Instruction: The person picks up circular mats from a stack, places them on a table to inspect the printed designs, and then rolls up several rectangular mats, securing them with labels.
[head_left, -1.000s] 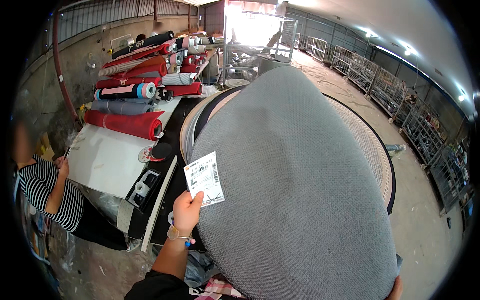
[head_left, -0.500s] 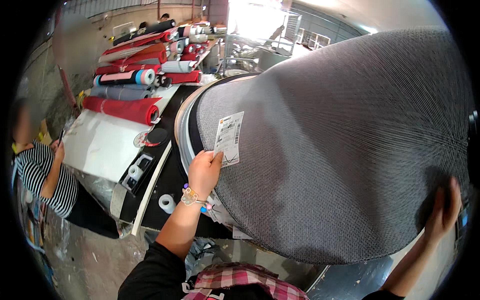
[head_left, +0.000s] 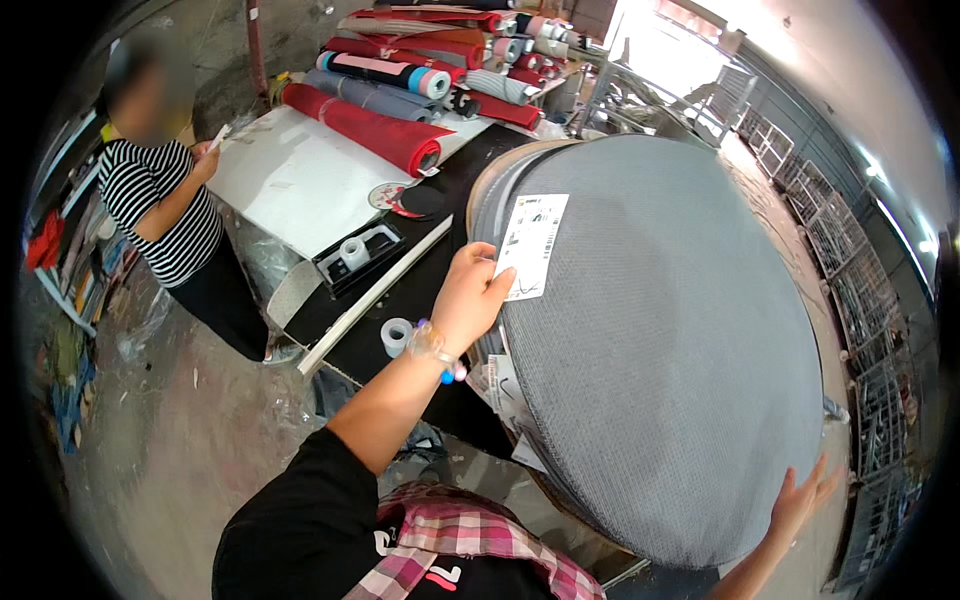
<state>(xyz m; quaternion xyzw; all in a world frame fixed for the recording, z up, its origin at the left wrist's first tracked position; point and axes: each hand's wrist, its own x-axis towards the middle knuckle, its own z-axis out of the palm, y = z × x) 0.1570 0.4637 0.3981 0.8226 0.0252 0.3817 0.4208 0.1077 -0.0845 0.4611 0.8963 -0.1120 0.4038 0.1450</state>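
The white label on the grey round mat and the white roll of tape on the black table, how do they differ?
The white label is a flat rectangular sheet with dark print; the roll of tape is a plain ring with a hole. The label lies on the grey round mat, pressed by the left hand; the tape sits untouched on the black table. Both are white.

A big round grey rug point(head_left: 660, 350) lies flat on top of a stack of like rounds, its coarse woven face up and its rim running from twelve o'clock round to five. At about ten o'clock on it sits a white paper label point(head_left: 532, 246), oblong, printed in black, slightly tilted and lying on the weave. Its lower edge seems pinned under my fingers, though I cannot quite tell.
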